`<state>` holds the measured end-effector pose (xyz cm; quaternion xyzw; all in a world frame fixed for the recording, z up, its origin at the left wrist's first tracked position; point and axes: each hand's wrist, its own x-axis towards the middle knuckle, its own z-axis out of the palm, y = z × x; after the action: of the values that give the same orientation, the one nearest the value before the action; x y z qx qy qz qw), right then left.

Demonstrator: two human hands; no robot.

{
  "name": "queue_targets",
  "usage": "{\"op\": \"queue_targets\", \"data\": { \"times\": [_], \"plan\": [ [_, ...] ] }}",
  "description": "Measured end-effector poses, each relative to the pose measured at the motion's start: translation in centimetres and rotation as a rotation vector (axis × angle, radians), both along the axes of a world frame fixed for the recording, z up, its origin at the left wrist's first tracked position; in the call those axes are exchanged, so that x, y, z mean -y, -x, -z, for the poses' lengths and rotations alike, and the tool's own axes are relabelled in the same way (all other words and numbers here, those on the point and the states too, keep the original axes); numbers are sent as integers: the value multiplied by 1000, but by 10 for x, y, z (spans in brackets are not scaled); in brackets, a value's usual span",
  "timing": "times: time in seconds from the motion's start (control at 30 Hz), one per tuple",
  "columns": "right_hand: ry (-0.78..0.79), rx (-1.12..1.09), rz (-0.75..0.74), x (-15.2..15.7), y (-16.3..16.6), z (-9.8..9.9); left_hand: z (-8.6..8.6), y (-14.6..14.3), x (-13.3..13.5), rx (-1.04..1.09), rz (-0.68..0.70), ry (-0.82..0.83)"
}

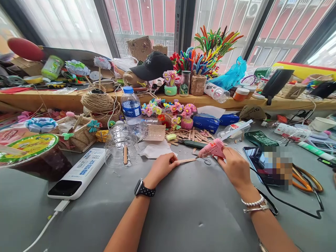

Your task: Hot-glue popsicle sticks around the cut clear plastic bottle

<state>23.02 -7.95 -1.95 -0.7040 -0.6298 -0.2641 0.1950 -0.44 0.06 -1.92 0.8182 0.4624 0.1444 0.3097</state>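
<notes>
Between the thumb and fingers of my left hand [162,168] is one end of a flat wooden craft stick [187,160], held low over the grey table. My right hand [235,167] grips a pink hot glue gun [212,148] with a clear glue stick [236,130] jutting from its back. The gun's nozzle points left and meets or nearly meets the stick's far end; I cannot tell if they touch. Just behind lies a pile of loose craft sticks [193,135]. A cut clear plastic bottle piece [122,145], with a craft stick [125,155] on it, stands left of my left hand.
A white power bank [78,174] and a lidded cup [31,157] stand at the left. To the right are a phone [258,164], orange-handled scissors [301,180] and a black cord [288,206]. Behind are a water bottle [130,106], tissue packs [206,122] and a crowded wooden shelf [157,102].
</notes>
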Motion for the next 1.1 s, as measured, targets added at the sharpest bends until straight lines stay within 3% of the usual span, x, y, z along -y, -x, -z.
{"op": "queue_targets", "data": {
  "times": [0.5, 1.1],
  "plan": [
    [-65, 68, -16, -1, -2, 2, -1, 2, -1, 0, 8, -17],
    [16, -65, 48, -1, -4, 3, 2, 4, -2, 82, 10, -9]
  ]
}}
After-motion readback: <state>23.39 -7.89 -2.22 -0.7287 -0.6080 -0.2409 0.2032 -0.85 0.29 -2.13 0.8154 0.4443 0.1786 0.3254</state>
